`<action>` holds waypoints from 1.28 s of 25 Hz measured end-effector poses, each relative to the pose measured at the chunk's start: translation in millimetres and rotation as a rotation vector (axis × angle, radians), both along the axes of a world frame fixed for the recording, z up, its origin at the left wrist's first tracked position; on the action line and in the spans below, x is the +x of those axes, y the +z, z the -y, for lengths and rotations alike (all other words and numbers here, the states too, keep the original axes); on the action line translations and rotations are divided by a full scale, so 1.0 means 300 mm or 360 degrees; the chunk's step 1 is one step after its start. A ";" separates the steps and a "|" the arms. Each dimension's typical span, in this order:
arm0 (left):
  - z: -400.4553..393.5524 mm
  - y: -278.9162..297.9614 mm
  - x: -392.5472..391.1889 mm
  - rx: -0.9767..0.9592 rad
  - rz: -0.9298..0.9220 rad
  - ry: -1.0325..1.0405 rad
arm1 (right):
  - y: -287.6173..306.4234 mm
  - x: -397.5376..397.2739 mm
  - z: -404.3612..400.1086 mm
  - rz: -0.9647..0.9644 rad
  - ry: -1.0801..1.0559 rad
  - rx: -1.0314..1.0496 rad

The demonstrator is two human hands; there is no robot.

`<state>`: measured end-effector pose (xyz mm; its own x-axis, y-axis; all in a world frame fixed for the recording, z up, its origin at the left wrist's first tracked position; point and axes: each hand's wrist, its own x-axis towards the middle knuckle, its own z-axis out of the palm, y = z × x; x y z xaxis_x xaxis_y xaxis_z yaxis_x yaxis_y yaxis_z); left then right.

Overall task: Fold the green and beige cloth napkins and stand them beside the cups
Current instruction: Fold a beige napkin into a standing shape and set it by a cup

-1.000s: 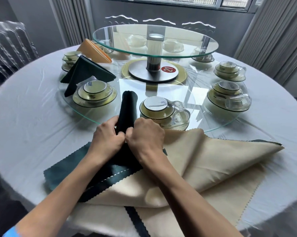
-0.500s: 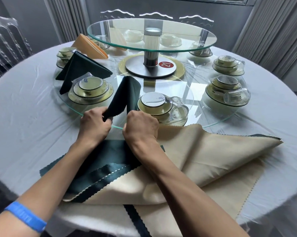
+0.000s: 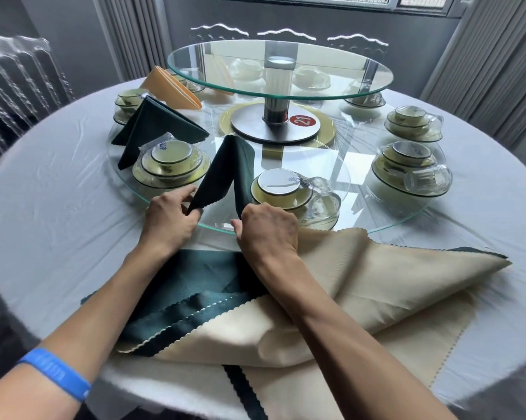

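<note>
A folded dark green napkin stands like a tent on the glass turntable's near rim, between two wrapped cup sets. My left hand pinches its left bottom corner. My right hand grips its right bottom corner. Another green napkin stands folded beside the far-left cups, and an orange-beige one stands behind it. Loose beige napkins and green napkins lie piled under my forearms.
A raised glass tier on a metal post stands at the table's middle, with a red number tag on its base. More wrapped cup sets sit at the right. Clear chairs ring the white-clothed table.
The green napkin was a narrow closed fold between my touching hands. My hands have moved apart, spreading its two lower corners so it stands open on the glass.
</note>
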<state>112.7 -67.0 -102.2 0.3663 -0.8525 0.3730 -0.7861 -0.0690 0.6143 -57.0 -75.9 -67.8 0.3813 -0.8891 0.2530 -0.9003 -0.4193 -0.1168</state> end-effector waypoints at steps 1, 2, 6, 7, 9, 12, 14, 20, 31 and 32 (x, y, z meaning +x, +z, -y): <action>-0.006 -0.004 -0.005 -0.0006 0.0078 0.0017 | 0.004 -0.028 -0.017 0.0066 0.0035 -0.0040; -0.017 -0.009 -0.013 -0.0050 0.0176 0.0026 | 0.010 -0.071 -0.036 0.0182 0.0046 -0.0163; -0.105 -0.007 -0.058 -0.0346 0.0334 -0.0114 | 0.017 -0.362 -0.013 0.0573 -0.0248 -0.0352; -0.127 0.003 -0.081 -0.0372 0.0329 -0.0182 | 0.009 -0.448 0.038 0.0542 -0.0386 -0.0250; -0.156 0.021 -0.140 -0.0337 0.0317 -0.0332 | -0.025 -0.613 0.166 0.0313 -0.0592 0.0008; -0.161 0.054 -0.232 -0.0257 0.0302 -0.0537 | -0.086 -0.742 0.247 0.0011 -0.0569 0.0360; -0.152 0.068 -0.278 -0.0240 0.0288 -0.0649 | -0.126 -0.765 0.257 -0.0096 -0.0486 0.0292; -0.110 0.095 -0.396 -0.0064 0.0303 -0.0848 | -0.102 -0.716 0.193 -0.0280 -0.0292 0.0138; 0.046 0.087 -0.428 0.0669 0.0310 -0.0868 | -0.091 -0.585 0.052 0.0447 0.0093 0.0322; 0.044 0.079 -0.404 0.0719 0.0306 -0.0840 | -0.102 -0.595 0.043 0.0579 0.0103 0.0320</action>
